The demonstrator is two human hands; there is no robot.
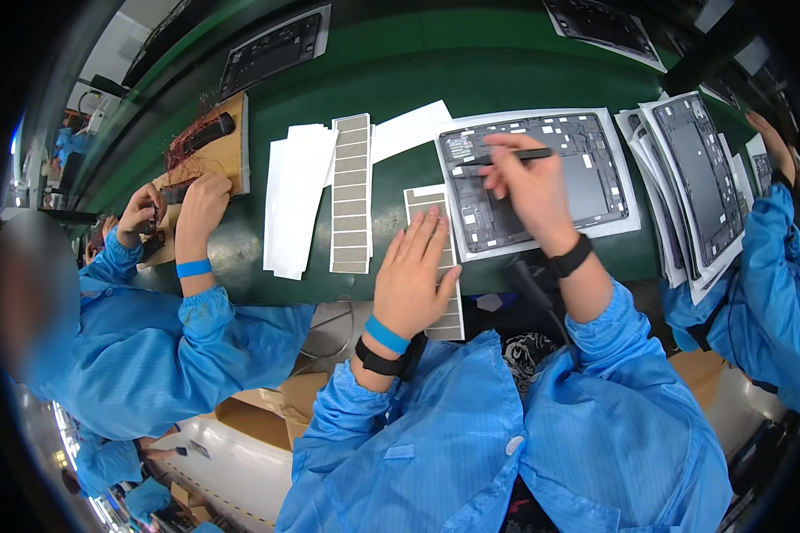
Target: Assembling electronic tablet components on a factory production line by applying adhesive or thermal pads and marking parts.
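My left hand [413,280] lies flat, fingers stretched, on a white-backed strip of grey rectangular stickers [451,313] that reaches the near table edge. In my right hand [533,186] is a pair of black tweezers [535,155], its tip over the upper left part of a dark tablet housing [587,191]. Small white and metallic pieces dot the housing, which rests on a white sheet [629,209]. Whether the tweezer tips hold anything is too small to tell. A second sticker strip [351,195] lies left of my left hand, beside blank white paper strips [295,204].
On the right stands a stack of tablet housings [702,178] interleaved with white sheets. At the left, a co-worker's hands [203,209] handle dark parts with thin red wires [196,133] by a brown board [236,147]. Another person's arm [778,213] reaches in at right. More housings [276,53] lie farther back.
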